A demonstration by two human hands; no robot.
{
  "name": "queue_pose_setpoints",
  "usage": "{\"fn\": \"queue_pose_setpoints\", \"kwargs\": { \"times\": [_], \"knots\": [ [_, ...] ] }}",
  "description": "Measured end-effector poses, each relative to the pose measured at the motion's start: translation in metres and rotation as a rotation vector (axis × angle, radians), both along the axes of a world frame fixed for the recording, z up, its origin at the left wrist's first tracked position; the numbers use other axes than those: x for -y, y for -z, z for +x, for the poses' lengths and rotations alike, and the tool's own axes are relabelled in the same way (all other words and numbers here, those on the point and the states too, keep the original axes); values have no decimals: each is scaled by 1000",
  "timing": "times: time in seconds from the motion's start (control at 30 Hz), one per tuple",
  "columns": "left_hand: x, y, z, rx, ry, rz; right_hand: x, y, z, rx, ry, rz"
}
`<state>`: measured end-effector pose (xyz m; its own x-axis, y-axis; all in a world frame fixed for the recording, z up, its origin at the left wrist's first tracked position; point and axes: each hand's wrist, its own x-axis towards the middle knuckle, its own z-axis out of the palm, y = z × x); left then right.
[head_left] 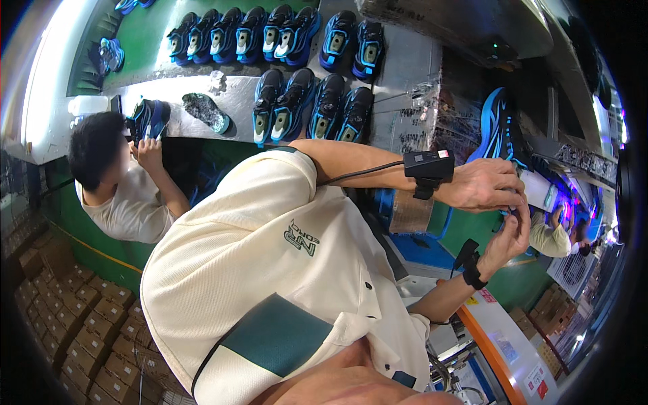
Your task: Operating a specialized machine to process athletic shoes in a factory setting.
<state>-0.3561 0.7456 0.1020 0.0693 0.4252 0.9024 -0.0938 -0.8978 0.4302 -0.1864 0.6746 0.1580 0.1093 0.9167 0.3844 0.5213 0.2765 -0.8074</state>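
Has the left hand (pixel 480 186) just below the nearest blue-and-black shoe (pixel 495 125), with knuckles bent and fingers curled. Has the right hand (pixel 506 237) farther below that shoe, with fingers drawn up to meet the left fingertips. Cannot tell whether gripping anything small between the meeting fingers, nor whether touching the shoe's lower end. Shows a black box-shaped device (pixel 428 167) strapped on the left wrist, below and left of the shoe, and a black band (pixel 472 271) around the right wrist, well below it.

Shows a grey metal table (pixel 397 108) to the left of the shoe, bearing a group of four dark shoes with blue soles (pixel 295 101). Shows more shoes of the same kind (pixel 250 34) lined up above that group, farther up and left of the nearest shoe. Shows a loose grey sole (pixel 202 111) lying flat, well to the left of it.

Also shows, far left of and lower than the shoe, a seated co-worker (pixel 135 216) with hands at another dark shoe (pixel 154 120). Shows stacked cardboard boxes (pixel 101 331) farthest down and left of the shoe, and a white machine with an orange edge (pixel 503 337) well below it.
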Motion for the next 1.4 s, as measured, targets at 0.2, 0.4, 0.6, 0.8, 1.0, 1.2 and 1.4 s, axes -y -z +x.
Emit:
{"fn": "queue_pose_setpoints", "kwargs": {
  "times": [0.2, 0.4, 0.6, 0.8, 1.0, 1.2, 1.4],
  "knots": [
    [8, -2, -7, -3, 145, -77, -3, -8, -25, 122, 214, 73],
    [-2, 7, -8, 17, 109, -34, -2, -1, -58, 298, 455, 75],
    [-6, 12, -23, -71, 19, 18, 1, 23, -80, 284, 532, 170],
    [-17, 14, -66, -142, 238, -285, -28, -31, -39, 100, 568, -122],
    [-18, 40, -83, -246, 289, -416, -92, -33, -56, 787, 257, -298],
    [-21, 56, -88, -206, 245, -408, -92, -21, -72, 574, 284, -303],
    [-22, 58, -88, -205, 295, -453, -87, -11, -59, 524, 281, -212]
  ]
}}
